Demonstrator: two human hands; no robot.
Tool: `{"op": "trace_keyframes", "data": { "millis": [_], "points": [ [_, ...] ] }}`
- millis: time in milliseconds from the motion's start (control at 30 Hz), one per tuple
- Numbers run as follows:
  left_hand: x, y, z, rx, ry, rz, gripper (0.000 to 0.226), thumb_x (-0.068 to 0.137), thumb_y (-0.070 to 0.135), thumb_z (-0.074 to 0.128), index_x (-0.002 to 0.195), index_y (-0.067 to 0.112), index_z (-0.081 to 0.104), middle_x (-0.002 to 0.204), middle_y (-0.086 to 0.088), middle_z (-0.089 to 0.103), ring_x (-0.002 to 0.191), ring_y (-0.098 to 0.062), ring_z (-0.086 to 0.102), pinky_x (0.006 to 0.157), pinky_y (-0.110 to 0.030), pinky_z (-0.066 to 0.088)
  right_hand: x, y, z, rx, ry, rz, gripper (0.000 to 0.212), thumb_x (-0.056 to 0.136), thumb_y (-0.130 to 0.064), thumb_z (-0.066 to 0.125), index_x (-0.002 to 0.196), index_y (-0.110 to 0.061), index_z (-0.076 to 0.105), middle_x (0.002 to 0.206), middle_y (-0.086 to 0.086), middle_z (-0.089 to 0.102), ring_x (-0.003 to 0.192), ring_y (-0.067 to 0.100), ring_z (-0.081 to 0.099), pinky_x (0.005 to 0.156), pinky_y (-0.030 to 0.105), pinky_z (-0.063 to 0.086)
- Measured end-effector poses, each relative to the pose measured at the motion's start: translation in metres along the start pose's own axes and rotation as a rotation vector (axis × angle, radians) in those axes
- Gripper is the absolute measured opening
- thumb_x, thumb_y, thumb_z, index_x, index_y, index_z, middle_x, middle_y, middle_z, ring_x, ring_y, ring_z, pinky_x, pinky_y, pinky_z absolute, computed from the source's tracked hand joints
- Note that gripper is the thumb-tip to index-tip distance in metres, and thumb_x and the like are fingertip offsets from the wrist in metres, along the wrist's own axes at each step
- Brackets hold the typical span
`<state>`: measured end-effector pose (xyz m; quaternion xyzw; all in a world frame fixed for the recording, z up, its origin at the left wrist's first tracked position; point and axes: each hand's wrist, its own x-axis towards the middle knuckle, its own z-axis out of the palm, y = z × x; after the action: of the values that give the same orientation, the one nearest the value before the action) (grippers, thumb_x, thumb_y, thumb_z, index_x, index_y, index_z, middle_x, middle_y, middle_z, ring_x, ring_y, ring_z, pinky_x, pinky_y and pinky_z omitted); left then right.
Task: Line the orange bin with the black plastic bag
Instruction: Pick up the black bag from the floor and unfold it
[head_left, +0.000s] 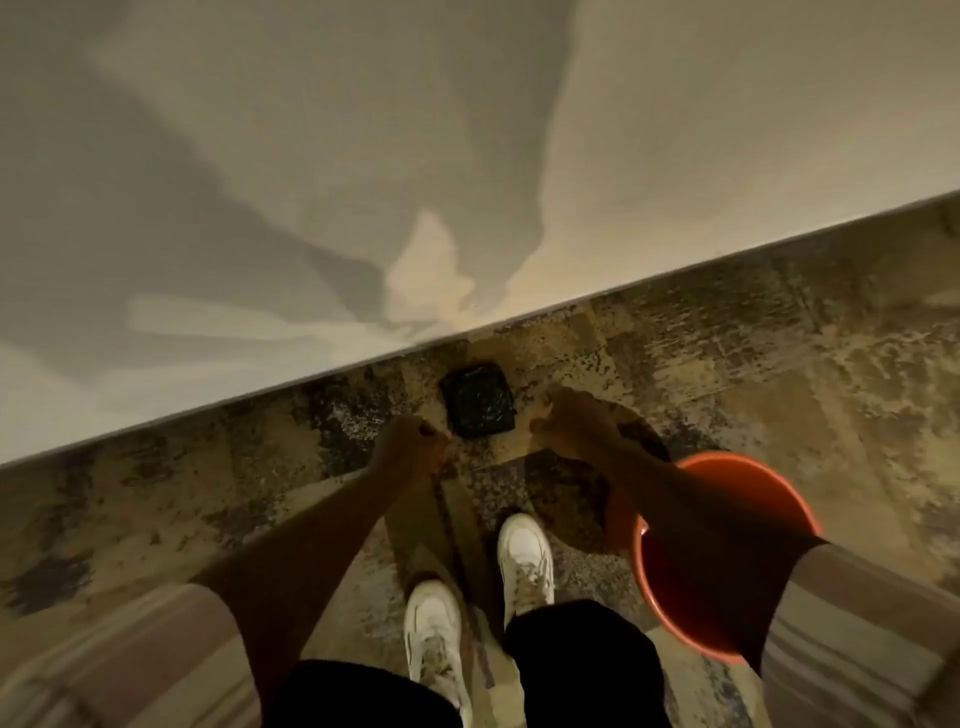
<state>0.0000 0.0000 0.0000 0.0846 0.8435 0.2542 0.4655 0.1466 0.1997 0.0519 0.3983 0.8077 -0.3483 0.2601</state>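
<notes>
Closest in, a person's two white shoes (483, 597) are planting on the speckled floor (779, 395), dark shorts just above them. Off to the right, the orange bin (691, 608) is sitting upright on the floor, mouth open, its inside dim and bare, with the right forearm crossing over its rim. Moving out, both arms are reaching forward. The left hand (410, 441) is curling into a fist, fingers drawn together, pinching something thin and translucent that is hanging down toward the shoes; what that is cannot be told. The right hand (563, 415) is also bunching closed, but whether it is gripping anything cannot be told. Just beyond and between the hands, a small dark folded square, apparently the black plastic bag (477, 406), is lying flat on the floor, apart from both hands. Farthest out, the pale wall (467, 130) is catching the arms' shadows.
</notes>
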Motion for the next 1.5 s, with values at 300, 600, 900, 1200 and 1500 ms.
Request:
{"op": "trace_keyframes", "data": {
  "millis": [300, 600, 900, 1200, 1500],
  "points": [
    [0.138, -0.031, 0.076, -0.010, 0.008, -0.073, 0.035, 0.099, 0.029, 0.073, 0.079, 0.001, 0.075, 0.091, -0.024, 0.081, 0.087, -0.039, 0.081, 0.085, -0.050, 0.068, 0.151, 0.054, 0.100, -0.001, -0.018, -0.017, 0.059, 0.099, -0.036, 0.071, 0.148, -0.011, 0.049, 0.145, 0.016, 0.061, 0.124, 0.036, 0.062, 0.095, 0.043, 0.055],
    [0.252, -0.077, 0.138, 0.162, 0.122, -0.140, 0.057, 0.085, 0.042, 0.084, 0.123, 0.001, 0.069, 0.121, -0.018, 0.074, 0.109, -0.035, 0.074, 0.093, -0.045, 0.064, 0.264, 0.094, 0.168, 0.057, 0.020, 0.019, 0.047, 0.093, -0.033, 0.080, 0.131, -0.015, 0.058, 0.129, 0.011, 0.066, 0.115, 0.030, 0.064, 0.079, 0.032, 0.045],
    [0.288, -0.094, 0.162, -0.063, 0.164, -0.224, 0.067, 0.077, 0.034, 0.091, 0.129, 0.002, 0.065, 0.123, -0.020, 0.075, 0.107, -0.037, 0.076, 0.091, -0.048, 0.066, 0.293, 0.108, 0.204, 0.111, 0.103, 0.087, 0.049, 0.089, -0.023, 0.084, 0.129, -0.011, 0.059, 0.124, 0.008, 0.067, 0.117, 0.030, 0.065, 0.082, 0.032, 0.048],
    [0.248, -0.080, 0.145, -0.116, 0.230, -0.144, 0.032, 0.085, 0.026, 0.086, 0.068, 0.021, 0.059, 0.076, -0.001, 0.065, 0.084, -0.026, 0.074, 0.079, -0.039, 0.066, 0.272, 0.099, 0.206, 0.262, 0.304, 0.179, 0.017, 0.092, -0.025, 0.077, 0.081, -0.027, 0.065, 0.085, -0.006, 0.071, 0.080, 0.017, 0.069, 0.066, 0.028, 0.050],
    [0.168, -0.043, 0.111, -0.513, 0.207, -0.156, 0.034, 0.083, 0.012, 0.083, 0.060, 0.012, 0.058, 0.072, -0.010, 0.064, 0.069, -0.025, 0.063, 0.062, -0.034, 0.053, 0.200, 0.081, 0.163, 0.647, 0.324, 0.259, 0.015, 0.095, -0.016, 0.070, 0.080, -0.013, 0.070, 0.080, 0.006, 0.071, 0.083, 0.028, 0.072, 0.071, 0.037, 0.059]
  ]
}}
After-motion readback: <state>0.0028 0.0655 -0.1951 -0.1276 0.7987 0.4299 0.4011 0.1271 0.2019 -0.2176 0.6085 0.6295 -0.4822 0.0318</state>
